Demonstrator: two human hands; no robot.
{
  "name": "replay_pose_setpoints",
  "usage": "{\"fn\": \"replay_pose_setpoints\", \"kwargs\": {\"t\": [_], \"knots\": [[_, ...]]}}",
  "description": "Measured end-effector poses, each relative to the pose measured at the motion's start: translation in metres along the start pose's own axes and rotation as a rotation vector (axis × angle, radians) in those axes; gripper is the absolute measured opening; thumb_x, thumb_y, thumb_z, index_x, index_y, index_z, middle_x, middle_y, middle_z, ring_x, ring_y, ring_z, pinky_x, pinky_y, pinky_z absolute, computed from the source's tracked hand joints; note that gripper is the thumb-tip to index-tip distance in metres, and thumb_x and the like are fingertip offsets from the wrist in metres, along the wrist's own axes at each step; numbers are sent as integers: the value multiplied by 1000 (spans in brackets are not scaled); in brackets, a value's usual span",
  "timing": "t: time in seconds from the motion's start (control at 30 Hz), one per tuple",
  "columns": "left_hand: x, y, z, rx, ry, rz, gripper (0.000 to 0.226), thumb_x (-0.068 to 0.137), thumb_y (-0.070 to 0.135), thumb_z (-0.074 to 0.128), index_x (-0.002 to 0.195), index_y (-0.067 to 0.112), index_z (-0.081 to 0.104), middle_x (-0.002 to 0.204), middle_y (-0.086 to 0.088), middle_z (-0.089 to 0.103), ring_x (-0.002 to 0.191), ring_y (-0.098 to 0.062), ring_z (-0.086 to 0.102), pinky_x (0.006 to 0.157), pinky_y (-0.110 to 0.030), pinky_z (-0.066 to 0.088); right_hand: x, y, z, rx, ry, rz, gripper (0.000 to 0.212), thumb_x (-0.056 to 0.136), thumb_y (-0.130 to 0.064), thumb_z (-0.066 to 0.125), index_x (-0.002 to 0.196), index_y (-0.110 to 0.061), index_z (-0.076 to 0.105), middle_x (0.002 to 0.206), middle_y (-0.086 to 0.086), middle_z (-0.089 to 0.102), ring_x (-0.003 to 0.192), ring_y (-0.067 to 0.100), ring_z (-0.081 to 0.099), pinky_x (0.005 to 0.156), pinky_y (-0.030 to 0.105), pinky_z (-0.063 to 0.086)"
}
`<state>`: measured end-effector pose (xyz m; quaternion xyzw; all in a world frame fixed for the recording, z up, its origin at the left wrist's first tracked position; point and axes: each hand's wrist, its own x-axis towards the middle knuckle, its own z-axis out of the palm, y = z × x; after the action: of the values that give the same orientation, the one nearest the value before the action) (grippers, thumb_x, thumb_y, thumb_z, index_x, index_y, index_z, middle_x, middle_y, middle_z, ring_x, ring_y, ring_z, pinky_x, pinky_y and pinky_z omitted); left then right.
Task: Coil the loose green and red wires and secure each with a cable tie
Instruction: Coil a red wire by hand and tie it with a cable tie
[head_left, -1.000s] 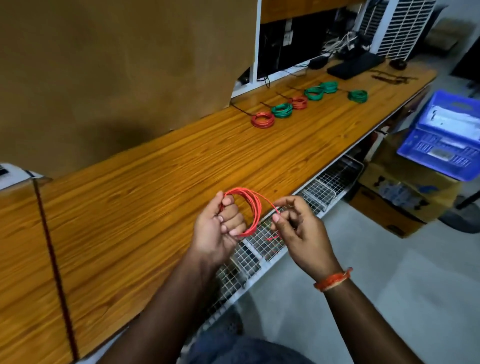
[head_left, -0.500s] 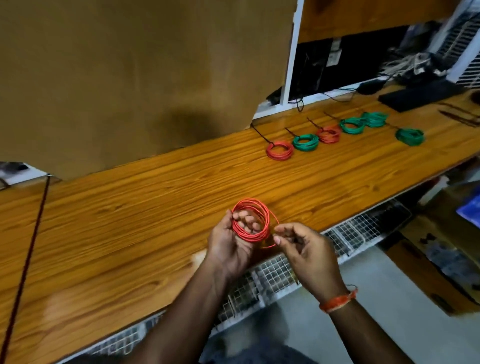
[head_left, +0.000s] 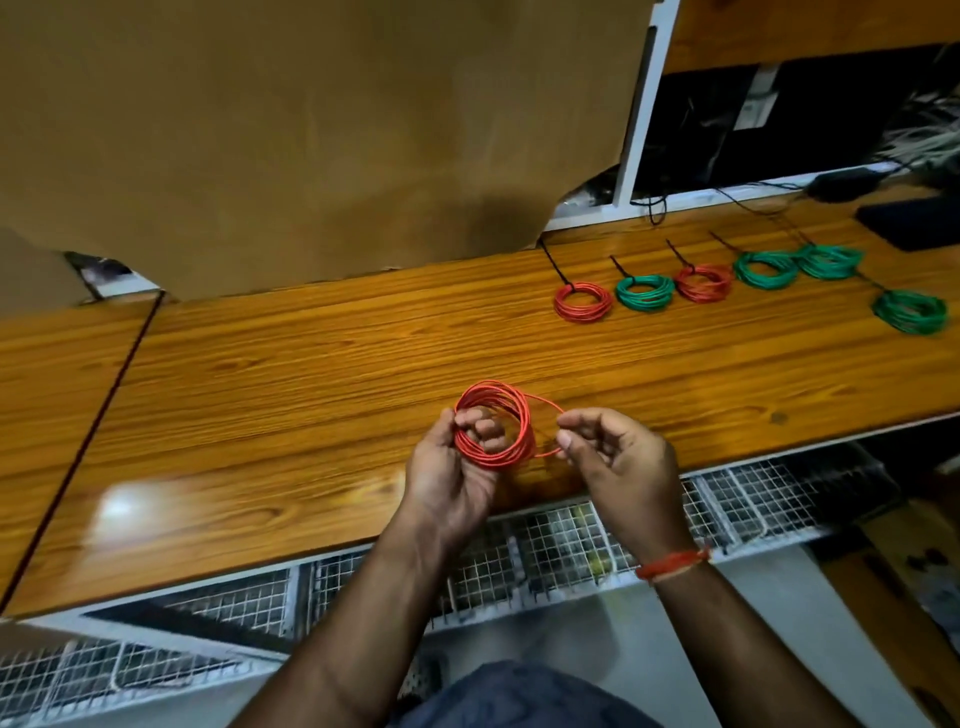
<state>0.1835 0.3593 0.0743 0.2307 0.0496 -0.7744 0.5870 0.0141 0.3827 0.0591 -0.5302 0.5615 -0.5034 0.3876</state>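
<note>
Since the earlier frames both hands sit lower and nearer the bench edge, and the red wire coil (head_left: 493, 423) now faces the camera more squarely, its ring fully round. Left hand (head_left: 457, 467) grips the coil with fingers curled through its centre, thumb on the outer left side. Right hand (head_left: 618, 460) just right of the coil, thumb and forefinger pinching the loose outer loop of the same wire, other fingers loosely curled. Coil is thin glossy plastic-coated wire, many turns, ring-shaped, held upright over the wooden bench (head_left: 311, 405), its open face toward the camera; loose loop bulges rightward toward the right hand. Bench is orange-brown varnished wood grain, shiny. Well beyond the right hand lies a row of finished coils flat on the bench: red coil (head_left: 583, 302), green coil (head_left: 644, 293), second red coil (head_left: 704, 283), three more green coils (head_left: 766, 269) further right, black cable ties (head_left: 553, 265) sticking out away from the hands. Wire mesh tray (head_left: 571, 545) under both wrists; orange thread band (head_left: 672, 564) on the right wrist
</note>
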Motion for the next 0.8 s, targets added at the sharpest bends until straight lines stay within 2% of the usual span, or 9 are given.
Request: {"fn": "replay_pose_setpoints", "kwargs": {"t": [0.1, 0.23, 0.37, 0.5, 0.6, 0.7, 0.8], "knots": [[1, 4, 1, 41, 18, 57, 47, 111, 30, 27, 75, 10, 49, 62, 4, 47, 49, -9, 47, 46, -20, 38, 6, -4, 5, 6, -11, -17, 18, 92, -5, 73, 101, -20, 76, 89, -5, 77, 80, 8, 74, 70, 22, 59], [3, 12, 0, 49, 22, 77, 48, 111, 29, 27, 70, 13, 46, 57, 4, 45, 45, -8, 42, 43, -20, 35, 14, -6, 6, 16, -16, -30, 19, 93, -4, 72, 99, -22, 75, 88, -6, 77, 79, 7, 73, 71, 21, 58], [4, 22, -1, 45, 20, 67, 47, 111, 29, 28, 69, 13, 45, 57, 5, 44, 44, -8, 42, 42, -20, 36, 21, -11, 18, 99, 4, -2, 18, 93, -2, 71, 98, -19, 74, 87, 1, 76, 79, 12, 73, 71, 23, 57], [6, 33, -3, 49, 18, 73, 49, 111, 29, 27, 69, 13, 45, 57, 4, 44, 44, -8, 42, 43, -20, 36, 17, -13, 43, 152, 21, 17, 23, 91, -2, 73, 105, -19, 68, 85, 5, 75, 78, 17, 74, 69, 25, 59], [8, 37, -6, 67, 27, 82, 46, 112, 32, 26, 76, 12, 45, 59, 2, 47, 46, -10, 46, 44, -20, 41, 8, -13, 63, 115, 54, -3, 18, 92, -5, 73, 100, -20, 70, 83, 3, 77, 76, 16, 76, 68, 29, 62], [10, 43, -12, 127, 79, 122, 43, 112, 33, 27, 81, 10, 47, 61, -2, 52, 51, -11, 52, 46, -19, 45, 3, -13, 76, 115, 65, -3, 6, 95, -10, 70, 94, -15, 72, 81, 3, 77, 71, 14, 75, 64, 25, 60], [8, 47, -14, 255, 100, 217, 39, 111, 30, 32, 81, 12, 48, 65, -3, 55, 56, -12, 53, 48, -18, 46, 2, -16, 84, 174, 57, 100, 6, 97, -11, 67, 93, -12, 71, 77, 6, 75, 67, 12, 71, 62, 22, 56]]}}
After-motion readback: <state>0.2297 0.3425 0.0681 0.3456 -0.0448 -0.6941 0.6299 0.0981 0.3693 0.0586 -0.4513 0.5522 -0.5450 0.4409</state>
